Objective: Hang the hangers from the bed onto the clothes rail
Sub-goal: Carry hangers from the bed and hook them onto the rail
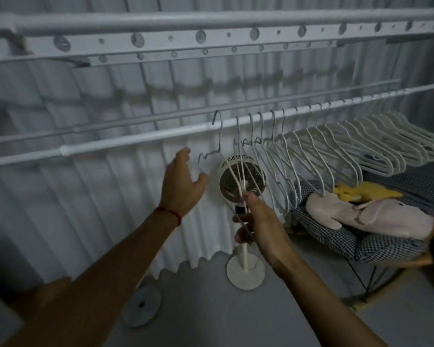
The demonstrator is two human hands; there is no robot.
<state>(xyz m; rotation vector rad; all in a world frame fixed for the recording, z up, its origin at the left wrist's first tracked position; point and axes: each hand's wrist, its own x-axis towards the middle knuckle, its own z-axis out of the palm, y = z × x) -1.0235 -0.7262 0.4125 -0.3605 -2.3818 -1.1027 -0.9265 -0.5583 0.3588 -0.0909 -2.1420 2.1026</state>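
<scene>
both forearms cut off by bottom edge. right hand (257, 216) grips hangers (238, 171) hooked on rail (135, 140); left hand (183, 181) spread wide beside leftmost hanger (217, 136). fan (243, 181) lettering unreadable.

Dim room: pale pleated curtain (90, 196), grey floor (211, 319), white pedestal fan (243, 181), checked-cushion chair (361, 244).

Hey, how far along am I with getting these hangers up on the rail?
Mostly done, it seems: a long row of white plastic hangers already hangs on the white metal clothes rail. In hand: your right hand grips the bottom of a few hangers whose hooks look to be on the rail, while your open left hand reaches beside the leftmost hanger. The bed is out of view, so what remains is unknown.
</scene>
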